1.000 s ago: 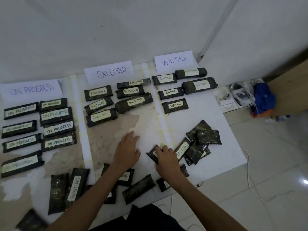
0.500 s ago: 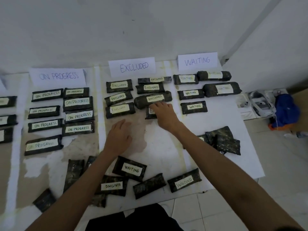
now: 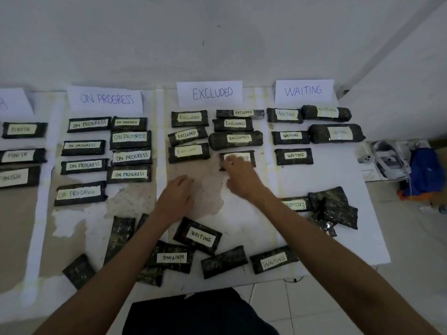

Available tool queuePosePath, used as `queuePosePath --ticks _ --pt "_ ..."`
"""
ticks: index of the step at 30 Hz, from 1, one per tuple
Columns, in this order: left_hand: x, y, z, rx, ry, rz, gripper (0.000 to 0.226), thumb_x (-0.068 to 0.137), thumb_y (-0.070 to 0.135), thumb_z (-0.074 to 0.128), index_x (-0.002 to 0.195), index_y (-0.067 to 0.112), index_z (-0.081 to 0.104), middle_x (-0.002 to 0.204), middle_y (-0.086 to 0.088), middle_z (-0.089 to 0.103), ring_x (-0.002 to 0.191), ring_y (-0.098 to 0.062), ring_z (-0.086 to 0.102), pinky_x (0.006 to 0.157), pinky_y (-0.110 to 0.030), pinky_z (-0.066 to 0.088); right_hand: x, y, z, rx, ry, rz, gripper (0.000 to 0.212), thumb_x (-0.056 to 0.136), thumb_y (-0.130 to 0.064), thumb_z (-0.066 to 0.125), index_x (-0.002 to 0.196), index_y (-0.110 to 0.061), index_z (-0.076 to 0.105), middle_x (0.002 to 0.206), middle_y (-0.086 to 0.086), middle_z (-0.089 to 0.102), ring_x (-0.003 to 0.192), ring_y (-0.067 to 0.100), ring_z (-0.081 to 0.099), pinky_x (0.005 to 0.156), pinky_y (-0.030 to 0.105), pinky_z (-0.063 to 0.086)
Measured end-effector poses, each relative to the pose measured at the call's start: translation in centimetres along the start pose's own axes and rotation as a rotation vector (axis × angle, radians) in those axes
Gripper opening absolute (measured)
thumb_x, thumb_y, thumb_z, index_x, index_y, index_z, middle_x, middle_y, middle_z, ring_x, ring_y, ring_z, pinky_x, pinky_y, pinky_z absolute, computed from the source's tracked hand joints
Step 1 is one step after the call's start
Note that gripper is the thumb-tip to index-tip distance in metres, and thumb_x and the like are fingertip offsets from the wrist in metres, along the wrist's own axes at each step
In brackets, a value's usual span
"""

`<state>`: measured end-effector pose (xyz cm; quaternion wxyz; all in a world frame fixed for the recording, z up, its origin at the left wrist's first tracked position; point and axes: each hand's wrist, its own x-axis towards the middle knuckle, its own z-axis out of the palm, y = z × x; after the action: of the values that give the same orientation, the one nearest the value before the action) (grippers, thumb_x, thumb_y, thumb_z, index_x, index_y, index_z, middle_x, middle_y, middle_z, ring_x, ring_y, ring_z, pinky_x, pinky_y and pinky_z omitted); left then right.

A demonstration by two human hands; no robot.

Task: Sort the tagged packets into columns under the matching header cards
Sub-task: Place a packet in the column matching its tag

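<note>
- The right hand [image 3: 242,180] lies on a black packet [image 3: 249,155]. Its grip is blurry, so I cannot tell if it pinches the packet or only touches it.
- That packet is the lowest one under the EXCLUDED card [image 3: 209,93], just below a fat EXCLUDED packet [image 3: 235,140].
- The left hand [image 3: 176,197] rests on the white surface [image 3: 326,175]. Its grip is loose and holds nothing.
- Some loose packets [image 3: 223,261] lie mixed up near the front edge. Three of them say WAITING.
</note>
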<state>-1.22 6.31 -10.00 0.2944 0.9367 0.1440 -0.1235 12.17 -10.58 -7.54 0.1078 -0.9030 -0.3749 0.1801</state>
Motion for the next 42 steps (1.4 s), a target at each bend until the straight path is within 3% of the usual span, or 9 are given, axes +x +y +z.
queuePosePath --ticks 3,6,9,12,17,23,27,31,42 --pt "-1.9 -0.4 0.1 0.006 0.01 -0.009 0.054 0.082 0.01 0.059 0.134 0.006 0.043 0.143 -0.015 0.039 0.128 -0.034 0.037 0.105 -0.041 0.035 -4.1 -4.7 2.4 0.135 -0.188 0.013 0.053 0.08 -0.018 0.064 0.13 -0.016 0.046 0.127 0.011 0.049 0.114 0.029 0.049 0.095 0.043 0.044" --pt "-4.3 -1.0 0.5 0.008 0.01 -0.049 0.053 0.083 0.01 0.056 0.134 0.005 0.043 0.142 -0.017 0.039 0.129 -0.035 0.037 0.104 -0.044 0.037 -7.9 -8.5 6.3 0.031 -0.289 -0.014 0.068 0.071 -0.033 0.071 0.129 -0.013 0.043 0.12 0.013 0.045 0.106 0.032 0.046 0.085 0.045 0.045" --pt "-6.2 -1.7 0.8 0.03 -0.014 -0.04 0.051 0.085 0.013 0.055 0.134 0.004 0.043 0.143 -0.02 0.039 0.128 -0.038 0.038 0.104 -0.047 0.038 -9.7 -10.4 8.7 -0.081 -0.272 0.021 0.069 0.065 -0.025 0.077 0.124 -0.01 0.045 0.119 0.016 0.046 0.1 0.034 0.048 0.076 0.042 0.044" --pt "-7.1 -2.2 0.9 0.066 -0.048 -0.001 0.05 0.088 0.018 0.051 0.135 0.004 0.041 0.144 -0.021 0.037 0.129 -0.038 0.038 0.105 -0.044 0.035 -10.1 -10.8 9.1 -0.169 -0.186 0.065 0.069 0.041 -0.019 0.085 0.105 -0.013 0.06 0.097 0.012 0.059 0.076 0.029 0.058 0.056 0.033 0.047" --pt "-7.2 -0.6 0.0 0.02 0.0 0.048 0.049 0.091 0.02 0.048 0.137 0.007 0.039 0.147 -0.018 0.034 0.134 -0.033 0.032 0.108 -0.041 0.031 -10.2 -9.3 6.9 -0.108 -0.059 0.058 0.063 0.068 -0.001 0.068 0.126 -0.01 0.046 0.116 0.017 0.05 0.098 0.037 0.05 0.074 0.043 0.043" --pt "-5.2 2.9 0.4 0.001 0.006 0.166 0.052 0.091 0.022 0.048 0.14 0.008 0.035 0.149 -0.016 0.029 0.137 -0.031 0.026 0.113 -0.041 0.023 -11.2 -2.8 1.5 -0.123 0.031 0.132 0.066 0.074 0.004 0.061 0.135 -0.015 0.041 0.128 0.011 0.046 0.109 0.032 0.045 0.083 0.04 0.038" --pt "-3.6 6.1 1.8 -0.017 -0.021 0.217 0.06 0.083 0.032 0.039 0.139 0.01 0.037 0.149 -0.015 0.031 0.136 -0.033 0.028 0.111 -0.044 0.027 -12.5 3.4 -1.9 -0.163 0.068 0.225 0.063 0.075 0.002 0.062 0.133 -0.015 0.043 0.129 0.01 0.046 0.111 0.032 0.046 0.086 0.042 0.04" --pt "-1.5 9.8 3.8 -0.024 -0.064 0.252 0.055 0.088 0.025 0.046 0.14 0.011 0.036 0.151 -0.013 0.028 0.138 -0.031 0.025 0.111 -0.044 0.027 -13.5 10.2 -5.3 -0.19 0.103 0.31 0.064 0.073 0.005 0.061 0.132 -0.014 0.046 0.127 0.012 0.048 0.108 0.034 0.047 0.082 0.042 0.041" --pt "5.0 19.2 10.9 -0.069 -0.105 0.307 0.053 0.088 0.018 0.048 0.139 0.012 0.038 0.146 -0.011 0.037 0.134 -0.026 0.032 0.108 -0.035 0.03 -11.9 26.9 -8.1 -0.255 0.02 0.326 0.062 0.071 0.005 0.063 0.128 -0.011 0.049 0.125 0.014 0.049 0.106 0.035 0.051 0.084 0.045 0.041"
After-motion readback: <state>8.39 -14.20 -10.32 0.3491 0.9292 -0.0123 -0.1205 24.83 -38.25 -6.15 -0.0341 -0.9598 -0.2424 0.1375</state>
